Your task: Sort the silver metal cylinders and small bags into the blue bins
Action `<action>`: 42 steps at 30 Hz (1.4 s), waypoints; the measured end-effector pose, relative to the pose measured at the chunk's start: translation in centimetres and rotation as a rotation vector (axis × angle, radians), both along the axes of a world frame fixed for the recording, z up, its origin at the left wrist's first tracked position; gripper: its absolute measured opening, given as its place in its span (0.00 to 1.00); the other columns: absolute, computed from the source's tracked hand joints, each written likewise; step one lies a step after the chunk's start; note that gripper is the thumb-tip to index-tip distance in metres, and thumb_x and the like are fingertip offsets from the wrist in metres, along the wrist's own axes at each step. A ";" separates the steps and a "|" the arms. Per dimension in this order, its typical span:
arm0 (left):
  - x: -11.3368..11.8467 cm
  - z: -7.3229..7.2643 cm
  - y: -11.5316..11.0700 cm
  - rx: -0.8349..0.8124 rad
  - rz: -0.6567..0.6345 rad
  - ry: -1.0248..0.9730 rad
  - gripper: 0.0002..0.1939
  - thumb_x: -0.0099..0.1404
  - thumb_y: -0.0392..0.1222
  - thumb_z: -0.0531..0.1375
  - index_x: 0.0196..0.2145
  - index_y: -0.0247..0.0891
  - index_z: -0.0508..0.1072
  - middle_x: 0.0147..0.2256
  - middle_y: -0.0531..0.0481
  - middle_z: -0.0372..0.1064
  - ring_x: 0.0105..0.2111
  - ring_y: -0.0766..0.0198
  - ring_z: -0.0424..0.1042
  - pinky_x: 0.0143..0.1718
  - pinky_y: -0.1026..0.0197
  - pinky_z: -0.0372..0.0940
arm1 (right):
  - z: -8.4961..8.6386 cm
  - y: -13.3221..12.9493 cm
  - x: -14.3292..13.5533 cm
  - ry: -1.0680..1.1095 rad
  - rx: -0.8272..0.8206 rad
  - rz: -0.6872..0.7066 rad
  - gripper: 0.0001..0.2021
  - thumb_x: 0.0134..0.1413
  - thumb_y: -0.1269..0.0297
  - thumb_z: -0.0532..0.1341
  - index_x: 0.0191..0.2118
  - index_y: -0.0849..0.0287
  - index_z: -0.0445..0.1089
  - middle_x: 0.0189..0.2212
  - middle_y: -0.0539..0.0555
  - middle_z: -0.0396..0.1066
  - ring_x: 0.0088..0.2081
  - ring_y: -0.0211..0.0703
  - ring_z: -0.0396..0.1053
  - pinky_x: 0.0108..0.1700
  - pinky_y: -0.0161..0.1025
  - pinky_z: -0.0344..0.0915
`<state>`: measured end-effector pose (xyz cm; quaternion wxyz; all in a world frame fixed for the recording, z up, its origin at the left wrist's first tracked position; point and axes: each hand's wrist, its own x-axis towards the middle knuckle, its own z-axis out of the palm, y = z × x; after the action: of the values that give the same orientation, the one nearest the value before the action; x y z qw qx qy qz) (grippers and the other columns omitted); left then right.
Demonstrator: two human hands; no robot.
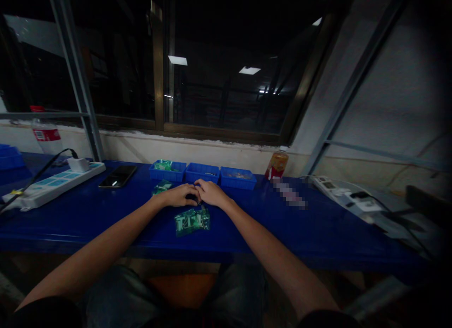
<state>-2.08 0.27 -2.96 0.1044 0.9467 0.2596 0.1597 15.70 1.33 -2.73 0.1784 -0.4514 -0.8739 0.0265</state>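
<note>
Both hands meet over the blue table, in front of the blue trays. My left hand (183, 195) has its fingers curled round toward the right, and my right hand (211, 192) touches its fingertips. A small dark object (198, 202) shows between the fingers of the two hands, too small to name. Just below them lies a green printed plastic bag (192, 221) with small pieces in it. Another green bag (162, 187) lies beside my left hand, behind the wrist. The left blue tray (176, 175) holds green bags; the middle tray (202, 173) and right tray (238, 178) hold small parts.
A phone (118, 176) and a white power strip (58, 184) with a plug lie at the left, near a red-capped bottle (47, 134). An amber bottle (278, 163) stands right of the trays. Another power strip (344, 196) with cables lies at the right.
</note>
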 end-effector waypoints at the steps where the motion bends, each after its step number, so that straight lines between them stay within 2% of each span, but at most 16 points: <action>1: 0.1 0.0 0.1 0.002 0.006 -0.008 0.08 0.61 0.42 0.57 0.36 0.38 0.72 0.39 0.47 0.70 0.43 0.60 0.66 0.47 0.61 0.57 | 0.0 0.0 0.0 0.007 0.001 0.005 0.15 0.59 0.61 0.48 0.49 0.55 0.64 0.42 0.55 0.72 0.44 0.44 0.69 0.41 0.35 0.59; 6: -0.1 -0.4 0.6 0.046 0.176 -0.038 0.05 0.61 0.39 0.55 0.33 0.36 0.70 0.33 0.48 0.70 0.36 0.61 0.69 0.40 0.62 0.60 | 0.3 -0.4 -0.2 0.043 -0.006 0.017 0.14 0.59 0.63 0.49 0.47 0.56 0.65 0.39 0.55 0.72 0.40 0.42 0.69 0.39 0.34 0.59; 9: -0.3 -0.5 0.7 0.024 0.280 -0.156 0.07 0.63 0.39 0.52 0.36 0.35 0.67 0.34 0.46 0.70 0.34 0.61 0.69 0.37 0.62 0.61 | 0.3 -0.5 -0.3 0.104 0.022 0.064 0.13 0.59 0.61 0.50 0.45 0.58 0.66 0.34 0.54 0.72 0.34 0.38 0.69 0.35 0.33 0.58; 13: -0.3 -0.3 0.4 -0.014 0.278 -0.291 0.10 0.64 0.38 0.50 0.44 0.36 0.59 0.33 0.48 0.69 0.33 0.62 0.69 0.33 0.62 0.61 | 0.3 -0.2 -0.2 0.209 0.070 0.097 0.15 0.57 0.59 0.52 0.46 0.60 0.63 0.27 0.50 0.68 0.28 0.36 0.65 0.30 0.32 0.55; 18: -0.5 -0.2 0.7 -0.002 0.324 -0.335 0.13 0.63 0.38 0.49 0.46 0.35 0.54 0.27 0.53 0.65 0.27 0.63 0.67 0.29 0.63 0.58 | 0.0 -0.1 -0.1 0.233 0.017 0.177 0.24 0.49 0.51 0.59 0.48 0.60 0.61 0.24 0.47 0.65 0.26 0.34 0.62 0.28 0.31 0.54; 21: -0.8 -0.4 1.0 -0.014 0.316 -0.329 0.15 0.63 0.39 0.50 0.47 0.35 0.53 0.25 0.55 0.64 0.25 0.64 0.65 0.27 0.63 0.57 | -0.3 -0.2 -0.3 0.200 0.060 0.210 0.15 0.50 0.58 0.60 0.42 0.59 0.64 0.24 0.47 0.66 0.26 0.34 0.62 0.29 0.31 0.53; 25: -0.8 -0.2 0.8 -0.037 0.286 -0.289 0.14 0.64 0.40 0.49 0.47 0.36 0.54 0.25 0.55 0.65 0.25 0.65 0.66 0.26 0.64 0.57 | -0.3 -0.4 -0.6 0.169 0.108 0.190 0.06 0.53 0.63 0.57 0.35 0.59 0.66 0.26 0.49 0.68 0.28 0.34 0.64 0.30 0.30 0.53; 29: -0.7 0.3 0.2 -0.068 0.319 -0.335 0.12 0.66 0.40 0.45 0.46 0.37 0.58 0.28 0.53 0.67 0.29 0.65 0.68 0.30 0.64 0.61 | 0.1 -0.5 -0.6 0.131 0.134 0.099 0.12 0.60 0.61 0.49 0.33 0.59 0.66 0.28 0.52 0.70 0.30 0.36 0.66 0.30 0.32 0.53; 32: -0.8 0.4 0.2 -0.026 0.298 -0.315 0.12 0.64 0.42 0.49 0.44 0.36 0.63 0.30 0.51 0.68 0.31 0.64 0.68 0.33 0.63 0.62 | 0.2 -0.4 -0.5 0.092 0.153 0.017 0.17 0.62 0.60 0.44 0.33 0.60 0.67 0.28 0.54 0.71 0.31 0.38 0.67 0.31 0.33 0.53; 35: -0.8 0.3 0.4 0.046 0.294 -0.290 0.12 0.61 0.43 0.54 0.41 0.36 0.66 0.31 0.49 0.69 0.31 0.63 0.68 0.33 0.63 0.62 | 0.2 -0.2 -0.4 0.076 0.154 0.004 0.18 0.62 0.60 0.43 0.33 0.60 0.67 0.28 0.54 0.71 0.32 0.39 0.68 0.31 0.33 0.53; 39: -0.6 0.1 0.6 0.104 0.358 -0.291 0.11 0.63 0.44 0.52 0.39 0.36 0.68 0.33 0.48 0.71 0.31 0.63 0.69 0.34 0.63 0.61 | 0.0 -0.2 -0.5 0.113 0.148 0.040 0.17 0.62 0.59 0.43 0.34 0.59 0.67 0.28 0.54 0.71 0.31 0.38 0.67 0.31 0.33 0.53; 42: -0.6 0.2 0.5 0.128 0.424 -0.262 0.11 0.65 0.44 0.49 0.37 0.37 0.69 0.31 0.48 0.71 0.31 0.62 0.70 0.33 0.64 0.60 | -0.1 -0.4 -0.5 0.170 0.119 0.058 0.14 0.61 0.58 0.46 0.38 0.59 0.66 0.28 0.52 0.70 0.29 0.37 0.66 0.31 0.32 0.53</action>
<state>-2.65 0.79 -2.77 0.0413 0.8470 0.4260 0.3153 15.16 0.94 -2.81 0.2773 -0.4107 -0.8684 0.0179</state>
